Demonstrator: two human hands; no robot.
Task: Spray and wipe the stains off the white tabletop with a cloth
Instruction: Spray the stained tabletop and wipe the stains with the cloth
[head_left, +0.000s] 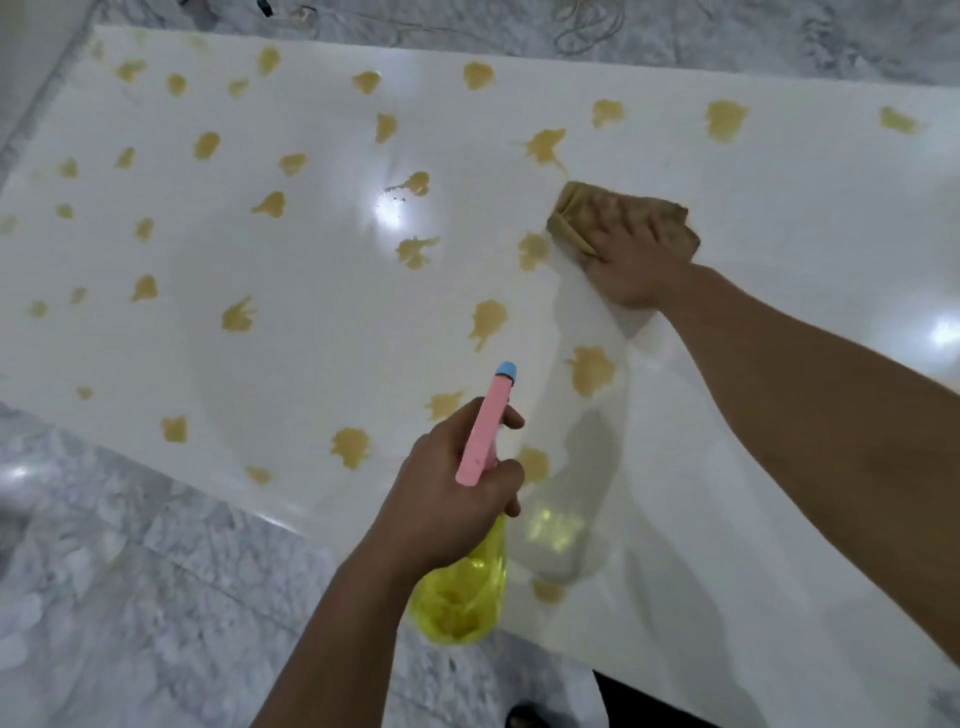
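Observation:
The white tabletop (322, 364) carries several yellow-brown stains, such as a stain (488, 319) in the middle. My right hand (631, 260) presses flat on a tan cloth (576, 208) at the centre right, just right of a stain (532, 251). The hand looks blurred. My left hand (452, 483) grips a spray bottle (462, 587) with a yellow body, held above the table's near edge. Its pink trigger head with a blue nozzle (506, 370) points away from me toward the table's middle.
Grey marbled floor (130, 571) surrounds the table on the near left and along the far side. Thin cables (587, 31) lie on the floor beyond the far edge. Bright light reflections (387, 210) shine on the wet tabletop. The table's right part shows fewer stains.

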